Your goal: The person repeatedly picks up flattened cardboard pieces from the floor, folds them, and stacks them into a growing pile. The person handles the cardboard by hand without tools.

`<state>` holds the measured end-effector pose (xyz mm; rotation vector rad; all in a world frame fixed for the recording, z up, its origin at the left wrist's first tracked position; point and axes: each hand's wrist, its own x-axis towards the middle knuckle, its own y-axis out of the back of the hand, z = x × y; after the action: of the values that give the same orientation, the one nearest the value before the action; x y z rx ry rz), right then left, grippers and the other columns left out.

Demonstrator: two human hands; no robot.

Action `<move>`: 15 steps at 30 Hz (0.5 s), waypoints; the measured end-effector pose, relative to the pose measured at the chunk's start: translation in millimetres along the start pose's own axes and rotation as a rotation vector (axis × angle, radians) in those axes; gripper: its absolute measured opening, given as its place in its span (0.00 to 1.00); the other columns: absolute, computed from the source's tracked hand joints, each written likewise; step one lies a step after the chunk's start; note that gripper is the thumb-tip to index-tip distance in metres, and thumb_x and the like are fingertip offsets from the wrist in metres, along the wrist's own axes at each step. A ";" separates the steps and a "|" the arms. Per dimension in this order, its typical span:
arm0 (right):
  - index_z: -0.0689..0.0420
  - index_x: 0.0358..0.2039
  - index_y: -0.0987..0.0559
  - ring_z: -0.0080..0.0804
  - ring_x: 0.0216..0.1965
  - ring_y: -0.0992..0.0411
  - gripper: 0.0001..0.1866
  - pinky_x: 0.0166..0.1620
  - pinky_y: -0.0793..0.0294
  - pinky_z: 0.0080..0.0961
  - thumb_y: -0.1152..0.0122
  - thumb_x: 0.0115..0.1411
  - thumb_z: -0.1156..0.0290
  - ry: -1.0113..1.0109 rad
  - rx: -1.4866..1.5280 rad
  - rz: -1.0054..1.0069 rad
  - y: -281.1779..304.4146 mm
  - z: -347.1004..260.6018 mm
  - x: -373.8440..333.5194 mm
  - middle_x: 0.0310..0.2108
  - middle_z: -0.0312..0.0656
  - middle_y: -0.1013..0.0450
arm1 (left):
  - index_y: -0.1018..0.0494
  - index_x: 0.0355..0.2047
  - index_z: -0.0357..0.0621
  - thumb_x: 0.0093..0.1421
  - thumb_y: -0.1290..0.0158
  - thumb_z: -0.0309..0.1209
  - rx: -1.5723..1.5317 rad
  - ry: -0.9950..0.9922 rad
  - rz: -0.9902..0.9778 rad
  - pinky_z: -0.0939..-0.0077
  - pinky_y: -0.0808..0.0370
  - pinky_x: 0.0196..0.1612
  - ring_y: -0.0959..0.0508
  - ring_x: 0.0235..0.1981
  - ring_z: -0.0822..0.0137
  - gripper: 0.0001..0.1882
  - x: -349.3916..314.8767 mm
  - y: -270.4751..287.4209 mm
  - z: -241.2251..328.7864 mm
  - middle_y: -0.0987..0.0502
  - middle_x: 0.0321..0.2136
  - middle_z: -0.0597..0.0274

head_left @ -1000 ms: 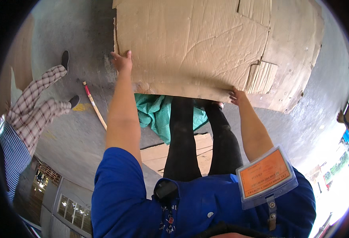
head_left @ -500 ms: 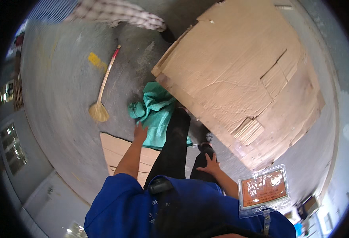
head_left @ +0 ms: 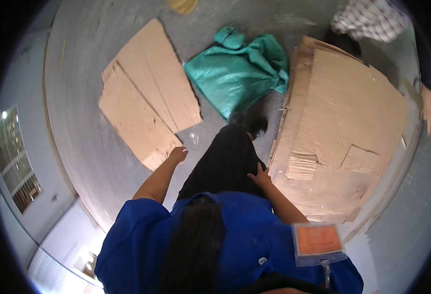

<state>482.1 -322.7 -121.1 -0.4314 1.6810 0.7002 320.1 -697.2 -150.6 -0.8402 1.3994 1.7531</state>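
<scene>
Released, big cardboard sheet lies flat just beside right hand fingers.

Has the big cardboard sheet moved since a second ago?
Yes. The big cardboard sheet was held up in both hands then; now it lies flat on the floor, right of the green sack, with both hands off it.

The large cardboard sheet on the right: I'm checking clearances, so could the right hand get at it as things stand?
Probably yes. The right hand is empty and hangs just beside the near edge of the large cardboard sheet, with bare floor there and nothing lying between them.
</scene>
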 end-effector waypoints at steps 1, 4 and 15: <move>0.40 0.57 0.55 0.62 0.51 0.48 0.45 0.50 0.43 0.46 0.45 0.42 0.43 0.008 -0.059 -0.002 -2.1 -5.1 2.3 0.55 0.61 0.60 | 0.29 0.37 0.44 0.52 0.56 0.39 -0.076 -0.015 0.017 0.66 0.34 0.44 0.29 0.40 0.54 0.16 -9.7 -15.6 -9.6 0.28 0.36 0.50; 0.40 0.57 0.55 0.62 0.50 0.46 0.45 0.50 0.42 0.46 0.45 0.42 0.43 -0.002 -0.205 -0.040 -3.4 -17.6 9.9 0.55 0.61 0.59 | 0.28 0.35 0.44 0.52 0.57 0.39 -0.274 0.087 0.072 0.66 0.34 0.44 0.30 0.40 0.54 0.16 -29.8 -59.4 -34.3 0.28 0.36 0.52; 0.42 0.57 0.53 0.58 0.50 0.44 0.44 0.49 0.40 0.43 0.45 0.42 0.44 -0.125 -0.525 -0.003 -68.6 -109.4 30.9 0.54 0.58 0.53 | 0.38 0.48 0.48 0.45 0.49 0.49 -0.628 0.302 -0.138 0.66 0.37 0.48 0.35 0.47 0.51 0.31 -57.0 -101.7 -123.0 0.38 0.48 0.48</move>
<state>436.4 -443.1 -153.2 -0.7402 1.3666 1.1471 442.5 -811.3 -177.8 -1.5481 0.9255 2.0428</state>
